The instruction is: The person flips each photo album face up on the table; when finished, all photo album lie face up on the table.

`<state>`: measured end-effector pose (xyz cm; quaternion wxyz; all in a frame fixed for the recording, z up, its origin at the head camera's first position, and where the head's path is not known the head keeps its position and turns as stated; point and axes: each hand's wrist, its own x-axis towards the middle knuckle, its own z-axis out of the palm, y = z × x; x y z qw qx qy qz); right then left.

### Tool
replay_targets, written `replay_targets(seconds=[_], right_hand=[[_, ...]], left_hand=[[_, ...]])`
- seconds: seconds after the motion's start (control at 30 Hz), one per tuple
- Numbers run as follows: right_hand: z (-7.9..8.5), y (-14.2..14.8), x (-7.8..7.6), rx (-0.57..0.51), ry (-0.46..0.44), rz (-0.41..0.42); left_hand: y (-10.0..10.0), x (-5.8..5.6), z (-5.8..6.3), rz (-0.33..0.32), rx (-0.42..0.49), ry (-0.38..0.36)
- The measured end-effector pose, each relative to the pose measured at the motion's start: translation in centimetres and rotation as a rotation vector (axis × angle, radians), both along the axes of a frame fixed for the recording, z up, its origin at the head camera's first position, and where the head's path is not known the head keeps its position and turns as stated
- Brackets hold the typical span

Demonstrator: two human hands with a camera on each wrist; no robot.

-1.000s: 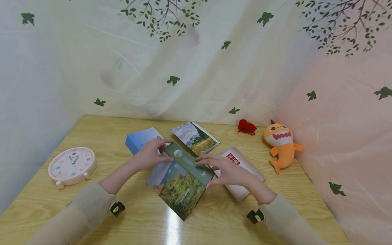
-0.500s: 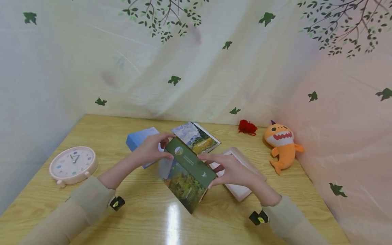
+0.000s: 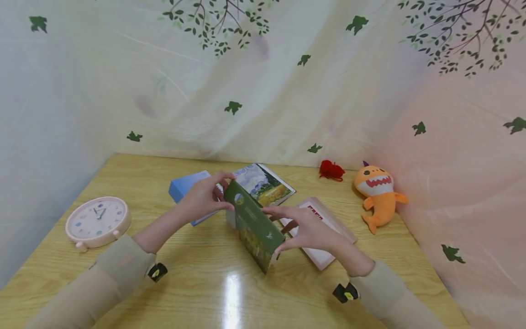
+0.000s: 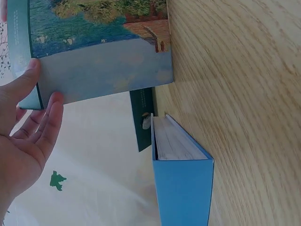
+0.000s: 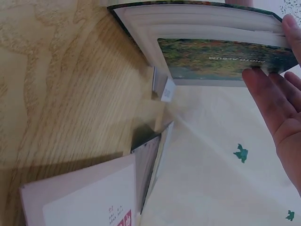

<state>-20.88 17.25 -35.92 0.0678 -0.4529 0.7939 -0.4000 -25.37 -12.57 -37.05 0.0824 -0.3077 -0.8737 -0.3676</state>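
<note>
A photo album with a green spine and a painted landscape cover is held between both hands over the middle of the table, tilted steeply with the spine up. My left hand pinches the far left end of the spine, thumb on the near side and fingers behind. My right hand grips the other end. Seen from the left wrist, the album's cover fills the top left. In the right wrist view its page edges show, and the right hand has its fingers against the cover lettered "PHOTO ALBUM".
Behind the left hand lies a thick blue book. Another landscape album lies flat behind the held one. A pink-edged book is under the right forearm's side. A pink clock, red yarn and an orange shark toy stand around.
The album has tipped from leaning back to nearly upright, its lower edge swinging away from the person. Both hands keep hold of the spine's ends; the left hand has risen slightly.
</note>
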Motion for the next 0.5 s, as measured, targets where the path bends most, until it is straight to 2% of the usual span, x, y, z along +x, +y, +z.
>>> replay_targets(seconds=[0.2, 0.33, 0.5], right_hand=[[-0.7, -0.6, 0.4, -0.042, -0.079, -0.028], [-1.5, -0.9, 0.8, -0.062, -0.091, -0.033], [-2.2, -1.3, 0.9, -0.076, -0.101, 0.003]], left_hand=[[-0.5, 0.0, -0.3, -0.023, 0.043, -0.095], [-1.1, 0.1, -0.6, -0.049, 0.051, -0.118], [-1.9, 0.3, -0.9, -0.088, 0.053, -0.147]])
